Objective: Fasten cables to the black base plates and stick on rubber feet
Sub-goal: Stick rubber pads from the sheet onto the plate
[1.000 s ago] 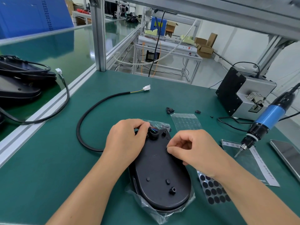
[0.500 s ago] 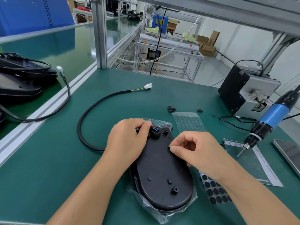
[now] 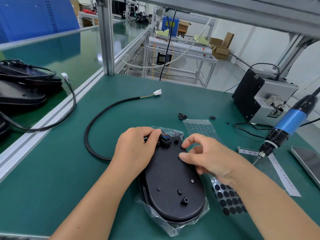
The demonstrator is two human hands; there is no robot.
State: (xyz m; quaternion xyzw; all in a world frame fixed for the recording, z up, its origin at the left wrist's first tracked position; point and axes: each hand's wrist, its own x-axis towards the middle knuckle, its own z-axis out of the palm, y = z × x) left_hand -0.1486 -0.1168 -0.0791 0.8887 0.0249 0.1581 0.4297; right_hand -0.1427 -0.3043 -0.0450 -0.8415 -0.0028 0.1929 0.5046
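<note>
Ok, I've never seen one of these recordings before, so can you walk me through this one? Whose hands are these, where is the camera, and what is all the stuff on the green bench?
There is no robot: the single picture comes from a camera on a person's head, looking down at their own bare hands over a green work mat. In the middle lies a flat black oval base plate on a clear plastic bag. The left hand pinches the thick black cable where it enters a round black grommet at the plate's far end. The right hand is curled over the plate's right edge; whether it holds anything I cannot tell. Beside the plate lies a clear sheet of round black rubber feet. At right hangs a blue electric screwdriver.
</note>
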